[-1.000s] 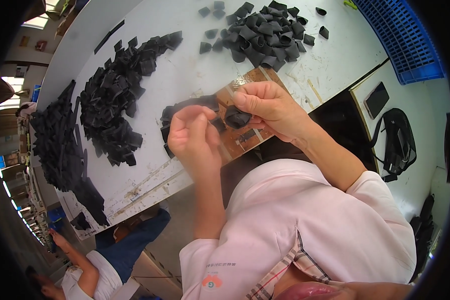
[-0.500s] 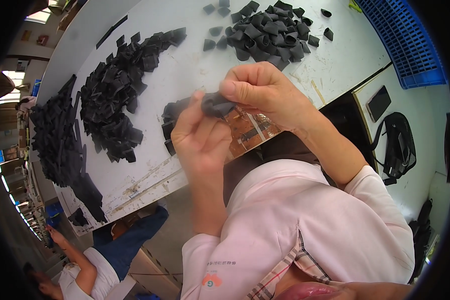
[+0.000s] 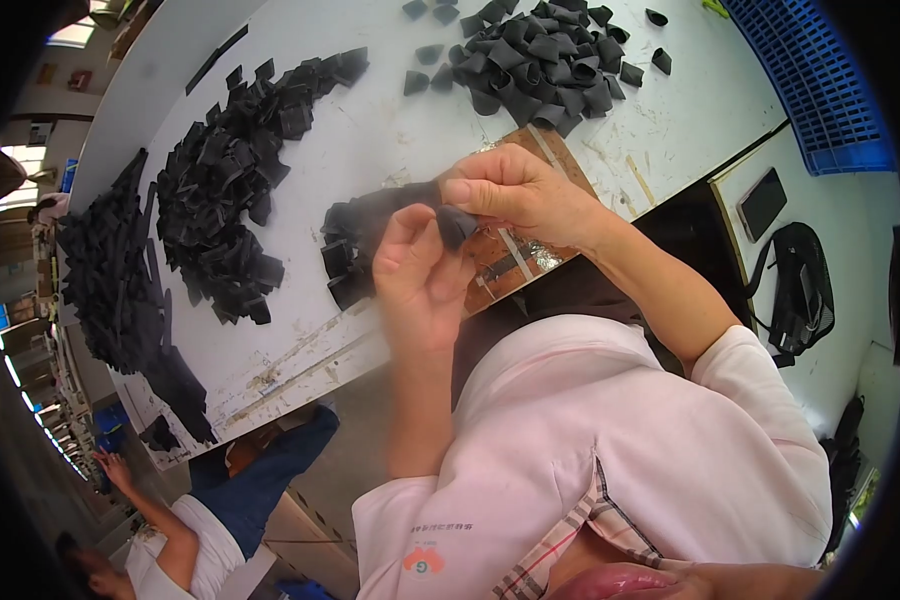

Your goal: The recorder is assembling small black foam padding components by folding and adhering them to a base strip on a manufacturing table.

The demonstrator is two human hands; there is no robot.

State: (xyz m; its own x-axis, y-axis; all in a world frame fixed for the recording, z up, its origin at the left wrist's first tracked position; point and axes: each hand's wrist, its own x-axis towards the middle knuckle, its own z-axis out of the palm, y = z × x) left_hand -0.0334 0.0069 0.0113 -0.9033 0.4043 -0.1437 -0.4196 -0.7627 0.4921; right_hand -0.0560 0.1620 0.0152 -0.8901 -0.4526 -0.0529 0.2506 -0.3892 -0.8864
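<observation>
In front of my chest, my two hands meet at a small black piece of curved, folded sheet material. My right hand pinches its upper edge between thumb and curled fingers. Bent fingers of my left hand close against its left side, partly hiding it. Just beyond my left hand lies a small heap of black flat pieces. Beneath my right hand, a brown board with pale strips and crumpled foil rests at the table's near edge.
Farther off sits a pile of black curled pieces. To the left are a heap of black flat pieces and dark strips on the white table. A blue crate, phone and black bag are right. Another person sits lower left.
My left hand has shifted slightly right and down, its fingers curling more. The black piece has turned from lying across to a more upright pose. My right hand has lowered a little.
</observation>
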